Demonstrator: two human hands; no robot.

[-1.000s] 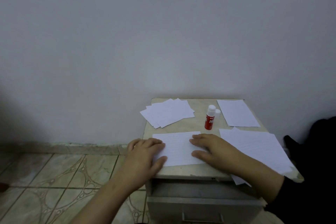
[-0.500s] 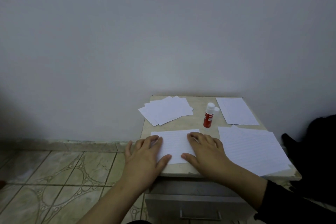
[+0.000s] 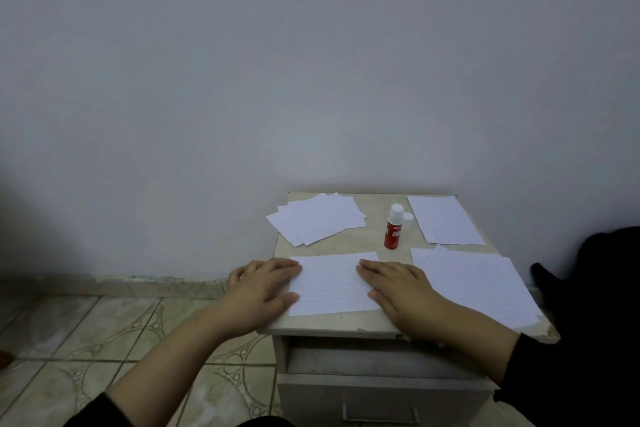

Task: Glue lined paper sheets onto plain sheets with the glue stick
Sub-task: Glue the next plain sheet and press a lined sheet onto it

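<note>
lined sheet (image 3: pixel 330 282) lies between flat left hand (image 3: pixel 263 288) and right hand (image 3: pixel 401 291), both pressing its ends.

We see two bare forearms reaching in from the near edge, each ending in a bare hand: the left hand (image 3: pixel 265 288) and the right hand (image 3: pixel 403 291). No rings, watches or bracelets show on them. Dark, black-looking sleeves are pushed up towards the elbows, one at the near left, one at the near right.
</note>
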